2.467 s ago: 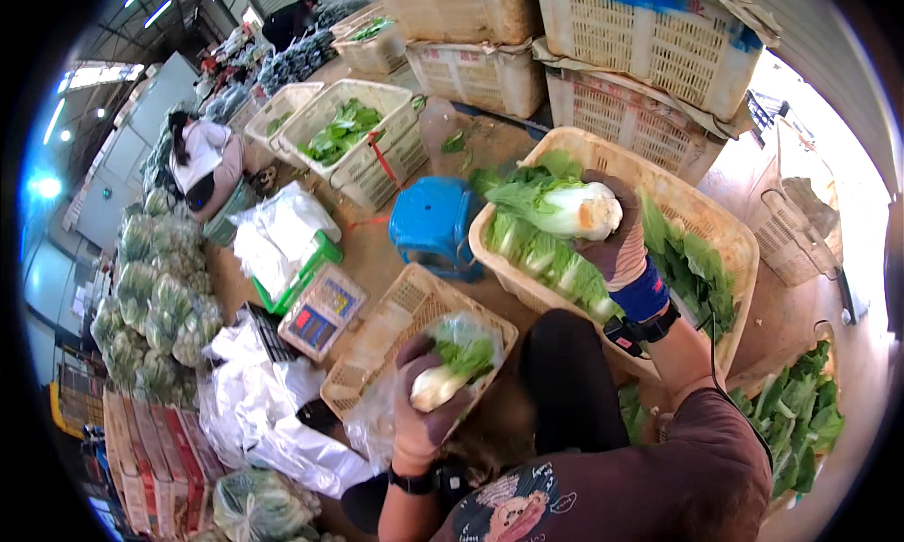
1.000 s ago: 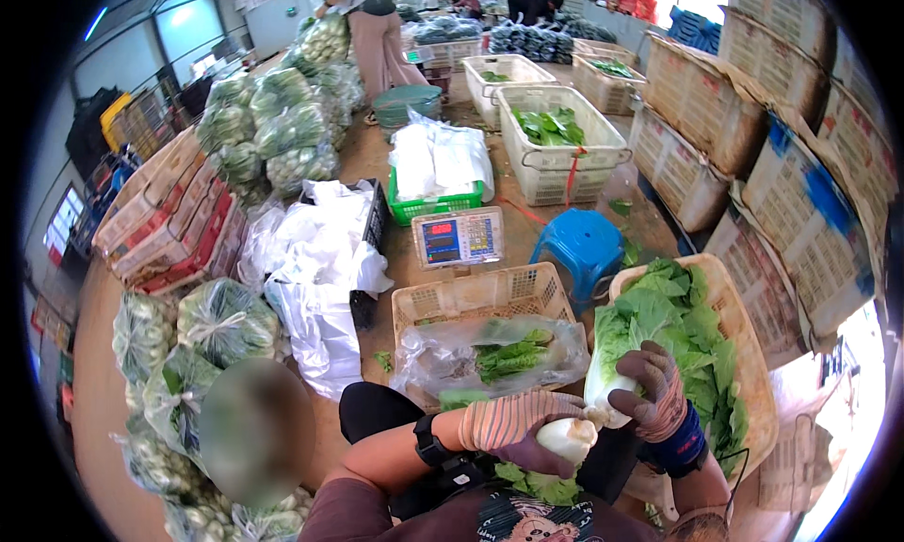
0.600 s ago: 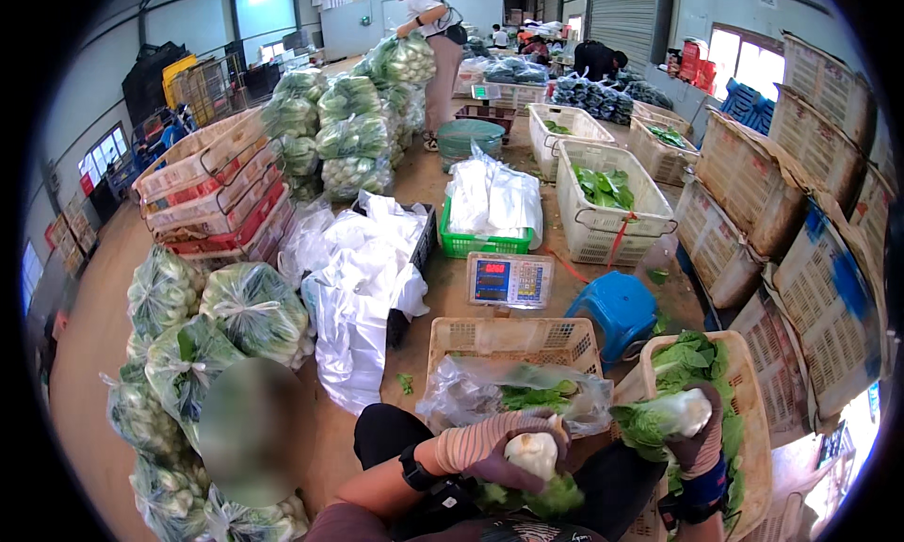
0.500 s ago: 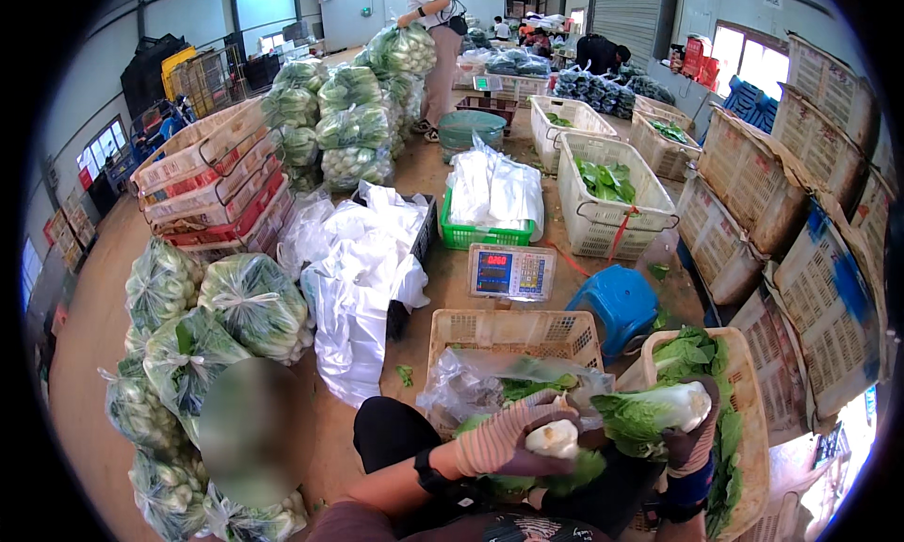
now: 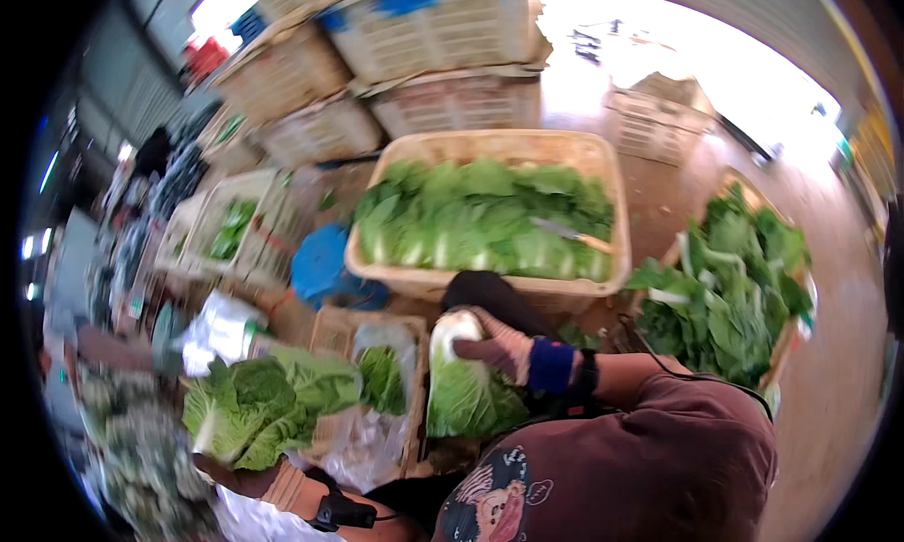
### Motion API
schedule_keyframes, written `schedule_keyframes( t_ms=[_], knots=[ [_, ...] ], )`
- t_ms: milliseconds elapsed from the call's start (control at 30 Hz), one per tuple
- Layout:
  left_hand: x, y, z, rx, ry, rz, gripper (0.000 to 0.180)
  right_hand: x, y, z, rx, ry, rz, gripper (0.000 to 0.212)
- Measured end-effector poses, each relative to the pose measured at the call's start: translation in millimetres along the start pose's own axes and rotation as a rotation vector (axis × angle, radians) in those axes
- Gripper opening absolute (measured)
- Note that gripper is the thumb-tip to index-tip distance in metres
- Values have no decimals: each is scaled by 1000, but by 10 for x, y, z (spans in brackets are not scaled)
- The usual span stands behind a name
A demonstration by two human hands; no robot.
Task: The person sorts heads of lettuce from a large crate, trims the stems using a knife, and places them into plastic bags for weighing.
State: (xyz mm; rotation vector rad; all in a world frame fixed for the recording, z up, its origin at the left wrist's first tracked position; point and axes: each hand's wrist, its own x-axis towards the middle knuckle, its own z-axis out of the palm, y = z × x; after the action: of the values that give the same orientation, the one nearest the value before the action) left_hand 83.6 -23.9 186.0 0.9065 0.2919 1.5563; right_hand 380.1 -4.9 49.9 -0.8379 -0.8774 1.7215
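My gloved left hand (image 5: 247,476) grips a leafy Chinese cabbage (image 5: 273,401) by its underside, its green leaves spread out to the left of a small crate (image 5: 416,354). A second Chinese cabbage (image 5: 476,401), white base up, is held by my gloved right hand (image 5: 494,342), its fingers laid around the base. In the small crate lie a clear plastic bag (image 5: 363,453) and another green head (image 5: 381,377). Past my right hand stands a wide crate (image 5: 490,145) packed with rows of cabbages (image 5: 471,212). A knife (image 5: 570,233) with a light orange handle rests on them.
A basket heaped with loose green leaves (image 5: 734,288) stands at the right. Stacked crates (image 5: 443,43) rise behind the wide crate. A blue stool (image 5: 330,264) is beside the small crate; white plastic bags (image 5: 221,330) and bagged vegetables (image 5: 141,448) lie at the left.
My view has swung right, bringing the wide crate and the leaf basket into sight. The cabbage in my left hand now shows its leaves spread; both hands still hold cabbages.
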Motion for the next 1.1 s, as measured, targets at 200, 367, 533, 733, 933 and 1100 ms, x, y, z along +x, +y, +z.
schedule_keyframes(
  t_ms=[200, 367, 533, 733, 933, 1100],
  knots=[
    [22, -1130, 851, 18, 74, -367, 54, -277, 224, 91, -62, -3, -43, 59],
    [-264, -1188, 691, -132, 200, -432, 51, -364, 276, -4, 54, -61, 183, 58],
    [-607, -1027, 512, -141, 375, -306, 50, -226, 12, -215, 263, -187, 359, 60],
    [-891, -654, 223, 199, 562, -166, 40, 684, -144, 199, 303, -304, 284, 66],
    [-1008, -251, -95, 897, 303, 10, 58, 607, -212, 1406, -343, -561, -17, 64],
    [-1148, -616, -432, 798, 369, 303, 117, 419, 139, 1750, -306, -701, 26, 72]
  ],
)
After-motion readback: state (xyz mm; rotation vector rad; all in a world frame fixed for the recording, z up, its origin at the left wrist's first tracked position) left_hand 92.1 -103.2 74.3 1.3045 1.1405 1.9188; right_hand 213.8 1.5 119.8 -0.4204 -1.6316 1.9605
